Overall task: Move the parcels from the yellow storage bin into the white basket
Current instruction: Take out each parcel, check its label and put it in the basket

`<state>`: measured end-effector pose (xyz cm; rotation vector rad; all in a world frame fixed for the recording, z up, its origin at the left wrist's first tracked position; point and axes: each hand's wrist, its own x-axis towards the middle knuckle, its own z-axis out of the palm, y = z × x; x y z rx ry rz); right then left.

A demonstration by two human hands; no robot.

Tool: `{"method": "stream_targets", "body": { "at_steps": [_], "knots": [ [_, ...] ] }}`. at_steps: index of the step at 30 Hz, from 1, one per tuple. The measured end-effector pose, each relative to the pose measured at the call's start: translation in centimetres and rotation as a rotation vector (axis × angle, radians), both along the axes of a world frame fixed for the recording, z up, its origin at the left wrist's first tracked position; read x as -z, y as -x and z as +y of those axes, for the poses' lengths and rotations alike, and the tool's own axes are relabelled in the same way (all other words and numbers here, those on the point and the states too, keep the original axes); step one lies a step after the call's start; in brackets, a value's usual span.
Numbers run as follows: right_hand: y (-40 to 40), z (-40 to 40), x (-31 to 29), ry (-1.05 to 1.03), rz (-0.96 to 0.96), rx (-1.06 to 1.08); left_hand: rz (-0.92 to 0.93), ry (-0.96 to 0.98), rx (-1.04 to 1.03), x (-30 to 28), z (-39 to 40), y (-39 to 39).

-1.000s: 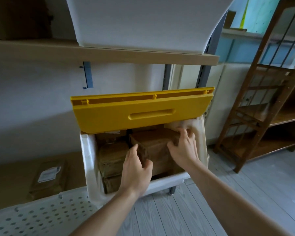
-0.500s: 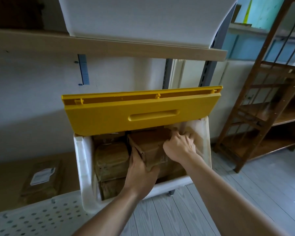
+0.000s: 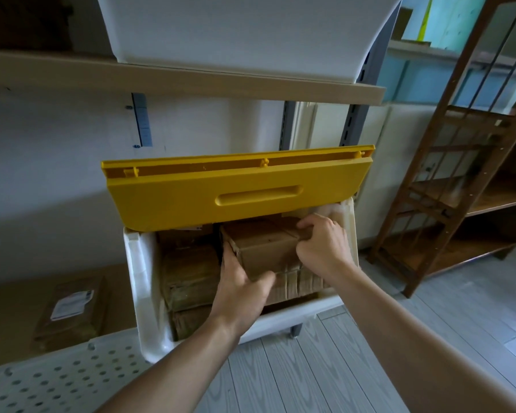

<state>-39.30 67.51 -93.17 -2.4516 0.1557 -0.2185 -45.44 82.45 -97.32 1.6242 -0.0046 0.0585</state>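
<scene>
A person's two hands reach into an open storage bin (image 3: pixel 137 281) on a grey plank floor (image 3: pixel 325 377), its yellow lid (image 3: pixel 236 192) tipped up and hanging over the back half of the opening, low above the parcels. Over the lid runs a wooden shelf (image 3: pixel 191 81) carrying a large white tub (image 3: pixel 251 28), with grey wall brackets behind; a brown wooden rack (image 3: pixel 459 180) stands to the right, well apart from the bin. Inside the bin's white walls brown parcels are packed tight: a stack on the left (image 3: pixel 188 275), a flattened corrugated one at the front right (image 3: pixel 298 283), and on top of that the cardboard parcel (image 3: pixel 265 248) being handled, its upper end tucked under the lid's front edge. The left hand (image 3: pixel 239 290) grips the parcel's near left corner, fingers down the gap beside the left stack and thumb curled across the front face. The right hand (image 3: pixel 322 248) clasps the parcel's right end, fingers bent over its top edge close to the bin's right wall. The perforated white basket (image 3: pixel 57 380) shows at the lower left corner, its rim just beside the bin's front left corner. Behind it, one labelled brown parcel (image 3: pixel 69 311) lies on a flat brown surface. The floor in front of the bin and toward the rack lies open, while lid above and walls either side hem the parcel in
</scene>
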Motion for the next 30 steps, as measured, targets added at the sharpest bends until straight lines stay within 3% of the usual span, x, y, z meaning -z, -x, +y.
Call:
{"method": "stream_targets", "body": {
  "at_steps": [11, 24, 30],
  "knots": [
    [7.6, -1.3, -2.5, -0.414, -0.36, 0.078, -0.032, 0.06, -0.036, -3.8, 1.7, 5.1],
    [13.7, 2.9, -2.6, -0.577, -0.574, -0.062, -0.064, 0.045, -0.122, -6.5, 6.2, 12.7],
    [16.3, 6.3, -3.3, -0.701, -0.697, -0.126, -0.166, 0.043, -0.174, -7.0, 9.0, 16.2]
  ]
}}
